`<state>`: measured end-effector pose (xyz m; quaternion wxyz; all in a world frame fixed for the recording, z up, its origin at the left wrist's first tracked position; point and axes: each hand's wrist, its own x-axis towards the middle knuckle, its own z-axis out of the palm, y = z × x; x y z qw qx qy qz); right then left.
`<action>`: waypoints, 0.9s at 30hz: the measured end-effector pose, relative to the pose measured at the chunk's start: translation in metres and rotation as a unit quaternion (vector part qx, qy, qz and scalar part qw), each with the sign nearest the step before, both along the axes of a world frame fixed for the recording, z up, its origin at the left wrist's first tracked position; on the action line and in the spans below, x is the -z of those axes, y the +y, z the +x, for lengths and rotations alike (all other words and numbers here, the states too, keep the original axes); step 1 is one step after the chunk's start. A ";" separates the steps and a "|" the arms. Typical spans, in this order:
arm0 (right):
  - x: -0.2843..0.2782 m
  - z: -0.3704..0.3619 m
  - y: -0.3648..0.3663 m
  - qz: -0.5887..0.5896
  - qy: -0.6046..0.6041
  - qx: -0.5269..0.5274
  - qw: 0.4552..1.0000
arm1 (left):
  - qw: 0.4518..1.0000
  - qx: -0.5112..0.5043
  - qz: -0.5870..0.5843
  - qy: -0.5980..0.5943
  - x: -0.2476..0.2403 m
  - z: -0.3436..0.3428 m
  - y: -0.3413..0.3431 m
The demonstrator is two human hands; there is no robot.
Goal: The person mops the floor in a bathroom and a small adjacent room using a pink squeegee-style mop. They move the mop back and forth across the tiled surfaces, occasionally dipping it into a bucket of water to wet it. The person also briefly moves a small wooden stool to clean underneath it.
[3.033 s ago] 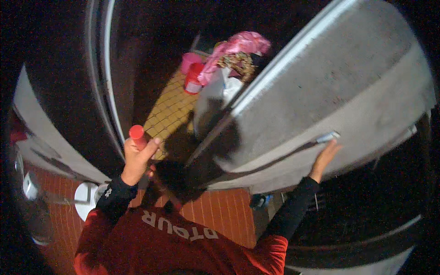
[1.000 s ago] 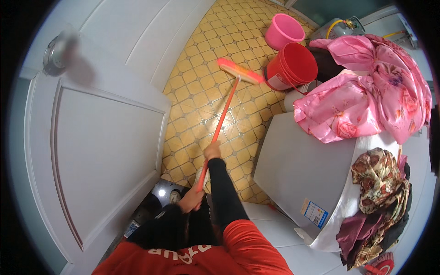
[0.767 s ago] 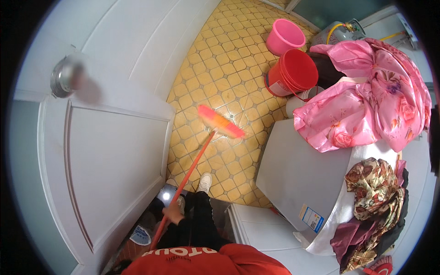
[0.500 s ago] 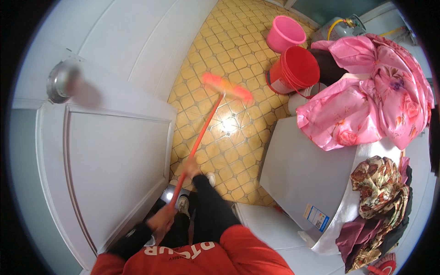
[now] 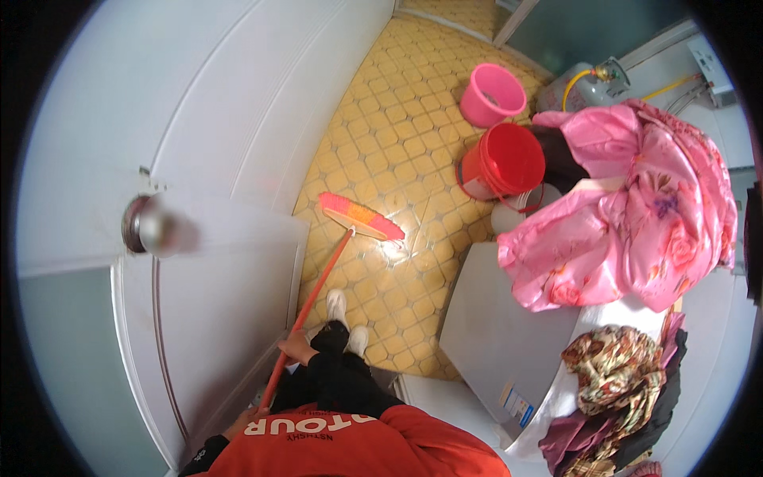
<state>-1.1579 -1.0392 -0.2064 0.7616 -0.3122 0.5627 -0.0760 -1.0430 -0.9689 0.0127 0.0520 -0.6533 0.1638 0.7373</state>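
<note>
A broom (image 5: 324, 277) with a red handle slants across the lower left, its pink and orange bristle head (image 5: 362, 217) on the yellow tiled floor. Lower on the handle, my right hand (image 5: 298, 348) is closed around it. My left hand (image 5: 241, 423) grips the upper part near my body, partly hidden by my sleeve and shirt. My white shoes (image 5: 337, 305) stand on the tiles just to the right of the handle.
A white door (image 5: 230, 334) with a round knob (image 5: 155, 226) borders the left. To the right stand a pink bucket (image 5: 485, 111), a red bucket (image 5: 477, 171), a gas cylinder (image 5: 579, 89) and a large grey box-shaped unit (image 5: 505, 318) piled with pink floral cloth (image 5: 588, 254) and patterned fabric (image 5: 608, 366).
The broom head has come nearer to my body and a little left. Both hands have drawn back with the handle. My view has shifted, so the surroundings sit lower in the picture.
</note>
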 end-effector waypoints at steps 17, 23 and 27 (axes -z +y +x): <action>-0.083 -0.179 -0.422 -0.083 0.081 0.174 0.978 | 0.950 -0.248 -0.038 0.185 0.007 -0.198 -0.410; -0.068 -0.247 -0.539 -0.281 0.250 -0.007 0.927 | 0.962 -0.224 -0.012 0.153 0.026 -0.257 -0.542; -0.099 -0.288 -0.640 -0.303 0.211 -0.138 0.919 | 0.973 -0.195 -0.009 0.122 0.059 -0.276 -0.653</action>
